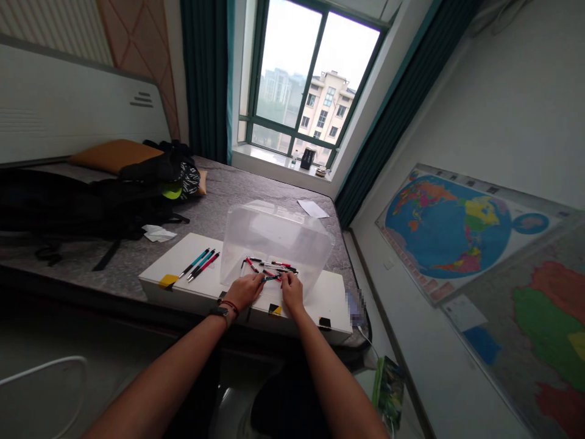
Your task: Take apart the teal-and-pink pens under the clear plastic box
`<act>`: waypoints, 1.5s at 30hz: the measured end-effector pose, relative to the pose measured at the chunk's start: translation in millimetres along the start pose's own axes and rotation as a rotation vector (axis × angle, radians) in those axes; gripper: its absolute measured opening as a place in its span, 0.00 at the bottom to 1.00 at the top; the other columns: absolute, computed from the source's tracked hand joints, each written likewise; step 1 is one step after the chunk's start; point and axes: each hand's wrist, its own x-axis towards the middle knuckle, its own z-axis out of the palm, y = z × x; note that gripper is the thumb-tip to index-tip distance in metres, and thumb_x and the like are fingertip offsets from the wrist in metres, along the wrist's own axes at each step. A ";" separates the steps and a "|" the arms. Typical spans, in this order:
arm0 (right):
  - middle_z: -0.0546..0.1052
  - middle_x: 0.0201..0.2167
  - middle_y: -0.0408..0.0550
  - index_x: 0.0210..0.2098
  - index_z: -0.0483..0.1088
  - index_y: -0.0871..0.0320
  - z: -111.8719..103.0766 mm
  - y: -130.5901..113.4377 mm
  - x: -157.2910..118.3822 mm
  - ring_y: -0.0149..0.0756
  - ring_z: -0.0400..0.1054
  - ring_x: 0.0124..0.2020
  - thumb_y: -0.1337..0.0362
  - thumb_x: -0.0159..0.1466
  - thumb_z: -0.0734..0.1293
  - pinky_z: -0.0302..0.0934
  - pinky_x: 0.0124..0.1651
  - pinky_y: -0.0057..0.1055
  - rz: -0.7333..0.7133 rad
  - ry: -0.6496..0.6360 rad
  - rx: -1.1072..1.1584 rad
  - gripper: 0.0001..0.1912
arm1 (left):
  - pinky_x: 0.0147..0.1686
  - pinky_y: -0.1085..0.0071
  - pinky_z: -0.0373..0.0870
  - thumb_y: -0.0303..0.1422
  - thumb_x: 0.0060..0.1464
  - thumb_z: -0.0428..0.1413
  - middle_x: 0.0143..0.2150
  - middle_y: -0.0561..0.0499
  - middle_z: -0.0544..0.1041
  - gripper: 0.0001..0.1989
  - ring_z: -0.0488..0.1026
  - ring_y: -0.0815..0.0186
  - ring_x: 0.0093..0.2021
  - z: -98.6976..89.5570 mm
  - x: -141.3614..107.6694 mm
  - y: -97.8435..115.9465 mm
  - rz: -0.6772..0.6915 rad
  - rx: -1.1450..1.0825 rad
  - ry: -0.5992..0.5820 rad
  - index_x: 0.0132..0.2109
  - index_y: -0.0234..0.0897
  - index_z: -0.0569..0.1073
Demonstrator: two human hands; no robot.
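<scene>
left hand: curled, pinching dark pen | right hand: curled, pinching its other end | loose pens against clear plastic tub | white board beneath

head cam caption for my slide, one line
Left hand and right hand at a pile of pens on a white board, by a clear plastic box.

Curtained window above a bed

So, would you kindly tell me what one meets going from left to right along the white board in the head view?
yellow tape → pens → left hand → right hand → black tape
</scene>
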 end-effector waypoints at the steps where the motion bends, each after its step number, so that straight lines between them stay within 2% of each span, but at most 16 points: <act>1: 0.77 0.28 0.45 0.30 0.71 0.55 0.0 -0.3 1.0 0.37 0.69 0.31 0.53 0.70 0.56 0.58 0.37 0.29 0.011 -0.006 0.004 0.20 | 0.41 0.66 0.71 0.35 0.66 0.46 0.45 0.43 0.78 0.14 0.76 0.59 0.43 1.9 -0.2 -1.3 0.004 -0.019 0.013 0.54 0.38 0.68; 3: 0.76 0.27 0.44 0.29 0.72 0.55 -0.5 -0.6 2.9 0.36 0.69 0.31 0.53 0.69 0.58 0.58 0.37 0.29 0.032 -0.017 0.017 0.19 | 0.45 0.65 0.71 0.31 0.63 0.47 0.50 0.42 0.77 0.17 0.76 0.59 0.47 4.9 -0.5 -3.5 0.011 -0.054 0.040 0.58 0.38 0.64; 5: 0.76 0.25 0.43 0.29 0.72 0.56 -1.9 0.3 4.2 0.35 0.69 0.30 0.53 0.68 0.60 0.58 0.37 0.28 0.043 -0.040 0.058 0.18 | 0.45 0.64 0.72 0.29 0.62 0.47 0.50 0.41 0.76 0.18 0.76 0.59 0.47 5.6 -0.5 -4.5 0.006 -0.069 0.047 0.58 0.37 0.63; 11: 0.72 0.22 0.42 0.25 0.71 0.58 -9.8 7.2 4.3 0.31 0.64 0.25 0.47 0.69 0.58 0.58 0.33 0.26 -0.026 -0.213 0.312 0.25 | 0.42 0.65 0.71 0.29 0.61 0.47 0.42 0.45 0.75 0.08 0.75 0.59 0.43 -3.0 1.2 -0.7 0.002 -0.032 -0.026 0.46 0.38 0.66; 16: 0.71 0.23 0.41 0.29 0.75 0.59 -11.7 9.4 4.4 0.31 0.62 0.27 0.46 0.59 0.70 0.54 0.32 0.26 -0.069 -0.315 0.272 0.21 | 0.41 0.66 0.71 0.30 0.61 0.47 0.42 0.45 0.75 0.08 0.75 0.60 0.43 -3.4 1.2 -0.3 -0.004 -0.042 -0.032 0.46 0.38 0.67; 19: 0.71 0.23 0.41 0.29 0.76 0.59 -11.7 10.3 6.0 0.31 0.62 0.27 0.46 0.60 0.70 0.54 0.33 0.27 -0.081 -0.353 0.285 0.20 | 0.43 0.66 0.71 0.32 0.61 0.48 0.45 0.43 0.76 0.11 0.76 0.60 0.44 1.3 0.4 -3.1 0.006 -0.077 0.002 0.50 0.37 0.67; 26: 0.75 0.25 0.44 0.31 0.77 0.59 -9.2 14.8 9.4 0.32 0.66 0.28 0.47 0.64 0.66 0.57 0.34 0.27 -0.036 -0.341 0.321 0.21 | 0.43 0.66 0.73 0.33 0.64 0.47 0.44 0.44 0.77 0.13 0.76 0.61 0.42 7.8 -0.7 -7.1 0.043 -0.100 0.040 0.53 0.36 0.68; 30: 0.77 0.26 0.45 0.32 0.77 0.59 -6.0 18.4 9.8 0.34 0.68 0.28 0.47 0.65 0.65 0.59 0.35 0.28 -0.027 -0.341 0.302 0.21 | 0.40 0.68 0.73 0.29 0.67 0.41 0.43 0.46 0.75 0.14 0.76 0.63 0.40 8.5 -2.7 -9.7 0.035 -0.116 0.063 0.54 0.38 0.67; 33: 0.77 0.27 0.46 0.34 0.77 0.58 -4.7 21.6 11.1 0.34 0.69 0.29 0.47 0.65 0.66 0.61 0.37 0.28 -0.025 -0.339 0.300 0.20 | 0.40 0.68 0.73 0.26 0.65 0.40 0.47 0.45 0.74 0.17 0.75 0.64 0.40 7.5 -3.6 -12.1 0.044 -0.130 0.039 0.55 0.39 0.67; 35: 0.78 0.29 0.46 0.35 0.77 0.59 -5.2 22.8 12.7 0.34 0.69 0.29 0.48 0.64 0.67 0.61 0.37 0.28 -0.029 -0.369 0.320 0.20 | 0.42 0.66 0.74 0.25 0.64 0.41 0.49 0.45 0.74 0.17 0.75 0.63 0.41 6.0 -2.9 -12.8 0.060 -0.171 0.031 0.55 0.40 0.68; 38: 0.77 0.28 0.46 0.36 0.77 0.59 -7.3 22.2 14.7 0.33 0.67 0.27 0.48 0.64 0.67 0.60 0.34 0.28 -0.013 -0.421 0.363 0.19 | 0.49 0.63 0.74 0.29 0.65 0.43 0.48 0.44 0.74 0.16 0.74 0.61 0.47 3.5 -1.0 -11.7 0.065 -0.288 0.083 0.55 0.40 0.69; 42: 0.77 0.27 0.46 0.34 0.77 0.60 -8.1 19.8 14.4 0.33 0.68 0.28 0.50 0.64 0.66 0.60 0.34 0.28 -0.018 -0.375 0.357 0.19 | 0.60 0.58 0.68 0.30 0.65 0.44 0.56 0.42 0.73 0.20 0.70 0.59 0.58 1.3 -1.0 -10.9 0.062 -0.399 0.137 0.62 0.37 0.66; 45: 0.77 0.27 0.46 0.35 0.77 0.60 -6.4 19.9 13.3 0.33 0.69 0.28 0.49 0.64 0.66 0.60 0.35 0.28 -0.012 -0.359 0.345 0.19 | 0.62 0.56 0.67 0.28 0.64 0.43 0.59 0.41 0.72 0.24 0.69 0.58 0.60 1.9 -2.2 -12.7 0.049 -0.411 0.123 0.65 0.36 0.64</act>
